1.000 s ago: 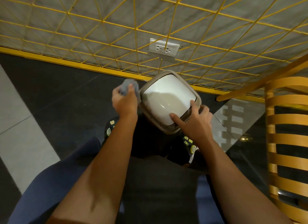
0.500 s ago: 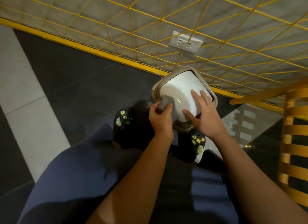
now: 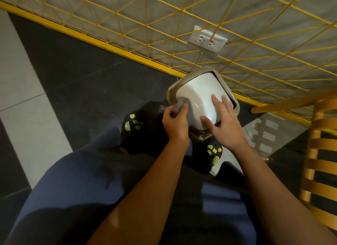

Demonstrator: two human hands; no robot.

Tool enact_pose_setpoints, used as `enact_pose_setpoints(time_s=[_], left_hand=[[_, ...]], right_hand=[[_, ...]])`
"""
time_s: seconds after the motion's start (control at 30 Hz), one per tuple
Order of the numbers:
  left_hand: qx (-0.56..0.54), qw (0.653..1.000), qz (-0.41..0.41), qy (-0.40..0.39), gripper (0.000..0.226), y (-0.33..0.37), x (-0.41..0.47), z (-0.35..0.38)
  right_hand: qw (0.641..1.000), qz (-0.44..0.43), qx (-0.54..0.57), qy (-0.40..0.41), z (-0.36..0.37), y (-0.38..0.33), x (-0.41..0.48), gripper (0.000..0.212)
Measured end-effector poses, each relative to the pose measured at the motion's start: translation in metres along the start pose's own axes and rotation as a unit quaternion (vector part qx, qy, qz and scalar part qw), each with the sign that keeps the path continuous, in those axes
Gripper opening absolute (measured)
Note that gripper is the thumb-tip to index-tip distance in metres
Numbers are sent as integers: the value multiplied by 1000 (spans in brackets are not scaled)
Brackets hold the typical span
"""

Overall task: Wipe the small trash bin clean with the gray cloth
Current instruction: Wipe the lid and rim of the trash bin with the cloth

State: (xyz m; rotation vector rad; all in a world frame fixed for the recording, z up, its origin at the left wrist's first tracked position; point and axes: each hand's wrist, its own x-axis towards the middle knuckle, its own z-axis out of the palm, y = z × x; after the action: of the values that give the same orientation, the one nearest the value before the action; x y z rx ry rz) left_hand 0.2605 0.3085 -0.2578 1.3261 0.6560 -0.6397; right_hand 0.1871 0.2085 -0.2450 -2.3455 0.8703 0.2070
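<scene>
Between my shoes [image 3: 133, 128]: the small trash bin [image 3: 198, 91] is tipped over above the dark floor [image 3: 91, 84], with its beige rim [image 3: 171, 91] turned to the far side and its white closed end nearest me.
Cloth side: my left hand [image 3: 175, 124] has its fingers curled tight round the bunched gray cloth [image 3: 179, 105], pressing it on the bin's near-left corner just under the rim.
Bracing side: my right hand [image 3: 226, 124] lies flat on the white wall. Its fingers [image 3: 214, 100] are straight and spread, gripping nothing, and the thumb sits at the near edge.
Step in hand: I judge this to be the wiping of the outer wall, worked from the left corner.
Doing it well: I would press the bin down with the flat right palm so it cannot roll or slide. Then I would draw the cloth in long overlapping strokes from rim to base.
Cloth handling: a flatter pad would cover more than this tight wad, so I would loosen the bunch a little.
Missed spots: the wall under my right palm, the lip of the rim and the side facing the floor all need a turn of the bin. I cannot see the inside from here.
Watch for: the glossy wall looks slippery, so a hard push could skid the bin toward the yellow wire grid [image 3: 164, 26] on the far wall.
</scene>
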Motion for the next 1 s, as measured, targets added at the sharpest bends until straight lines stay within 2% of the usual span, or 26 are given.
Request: enact_pose_setpoints(time_s=[0.1, 0.23, 0.5, 0.67, 0.73, 0.83, 1.0], left_hand=[[20, 999, 41, 22, 13, 10, 6, 7], [35, 997, 4, 64, 22, 8, 19, 2], [117, 992, -26, 25, 8, -25, 9, -13], [74, 994, -75, 21, 14, -30, -6, -11], [42, 997, -55, 30, 16, -14, 2, -8], [59, 998, -10, 32, 19, 11, 20, -6], [100, 994, -31, 22, 19, -2, 20, -12]], right_hand=[[1000, 1, -2, 2, 1, -1, 1, 72], [1000, 3, 4, 2, 2, -2, 1, 72], [1000, 2, 2, 10, 3, -2, 1, 71], [1000, 2, 2, 11, 3, -1, 2, 71], [1000, 2, 7, 10, 3, -1, 1, 71], [1000, 1, 7, 9, 3, -1, 1, 70], [1000, -2, 8, 8, 3, -1, 1, 72]])
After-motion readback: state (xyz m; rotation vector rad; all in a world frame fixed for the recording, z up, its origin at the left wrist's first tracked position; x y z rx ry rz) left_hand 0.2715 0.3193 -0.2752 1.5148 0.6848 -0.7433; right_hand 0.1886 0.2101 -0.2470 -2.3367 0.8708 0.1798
